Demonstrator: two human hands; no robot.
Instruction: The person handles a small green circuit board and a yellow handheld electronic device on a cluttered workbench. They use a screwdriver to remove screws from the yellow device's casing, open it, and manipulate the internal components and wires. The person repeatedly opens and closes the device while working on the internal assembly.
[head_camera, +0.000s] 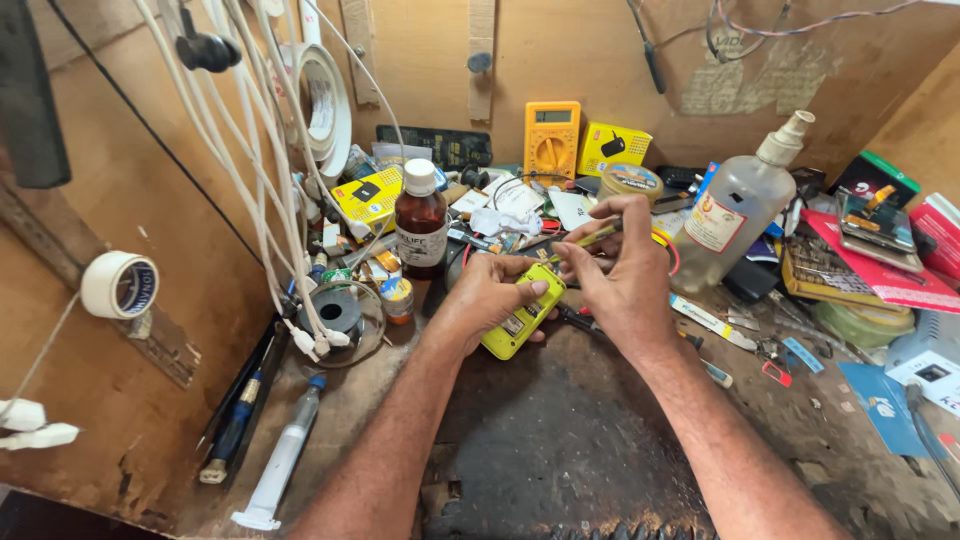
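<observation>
The left hand (490, 292) cups a yellow-green phone (523, 311) over the dark bench (560, 440), thumb pressed on its top. The right hand (625, 275) pinches a thin tool (597, 237) between thumb and fingers, tip at the phone. Behind stand a brown bottle (420, 220) with a white label, a yellow meter (551, 139), a yellow box (612, 147) and a clear bottle (738, 205) with a red-edged label.

Left hand (487, 292), right hand (622, 280): bare forearms, no sleeves, rings, watch.
</observation>
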